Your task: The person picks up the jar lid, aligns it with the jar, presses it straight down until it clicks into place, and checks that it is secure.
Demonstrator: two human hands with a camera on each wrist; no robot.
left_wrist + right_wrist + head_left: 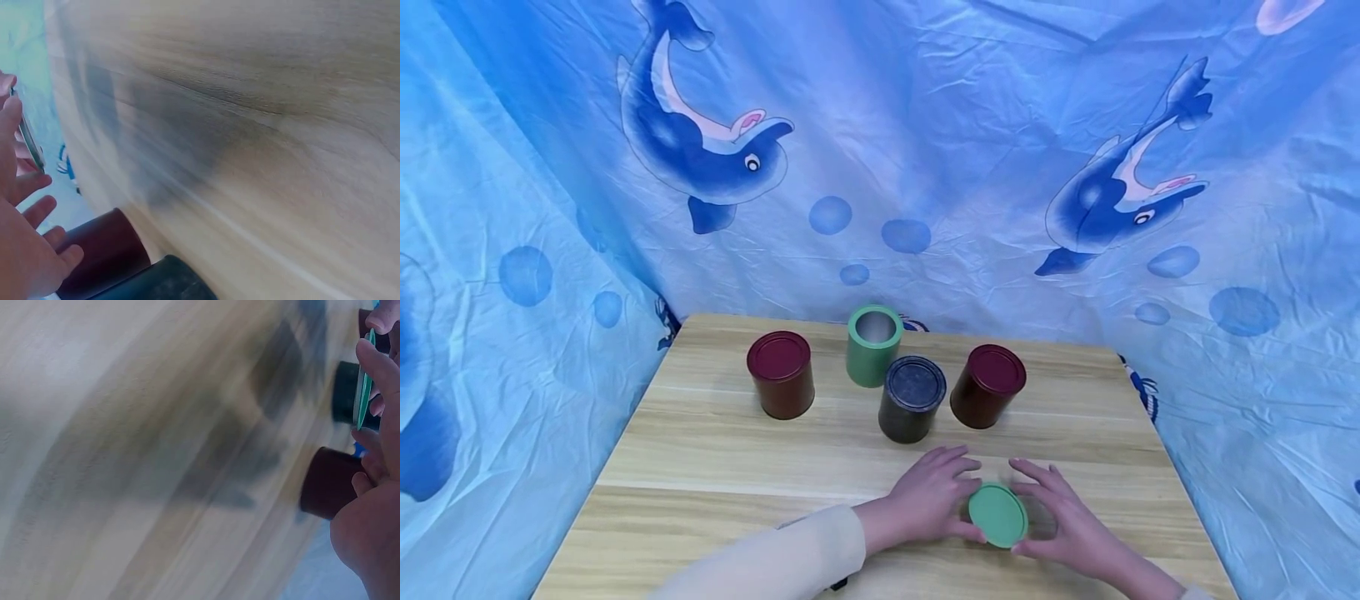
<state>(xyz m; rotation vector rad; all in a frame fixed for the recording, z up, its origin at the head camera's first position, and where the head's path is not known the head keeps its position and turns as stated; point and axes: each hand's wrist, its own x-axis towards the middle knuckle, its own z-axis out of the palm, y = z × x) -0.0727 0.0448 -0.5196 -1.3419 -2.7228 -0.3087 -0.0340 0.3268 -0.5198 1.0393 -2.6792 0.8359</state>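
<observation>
A round green lid (997,515) is held off the wooden table between both hands, its flat top facing up toward the head camera. My left hand (929,498) grips the lid's left edge with thumb and fingertips. On the opposite edge, my right hand (1060,523) pinches it between thumb and fingers. Edge-on, the lid (364,387) shows as a thin disc in the right wrist view; the left wrist view also catches the lid (28,140) from the side. Behind the hands stands a green can (871,362) without a lid, its silvery inside visible.
A black lidded can (908,417) stands in front of the green can. One dark red lidded can (782,383) is on the left, and another dark red can (985,396) on the right. Blue dolphin-print cloth (887,167) surrounds the wooden table (700,483) at back and sides.
</observation>
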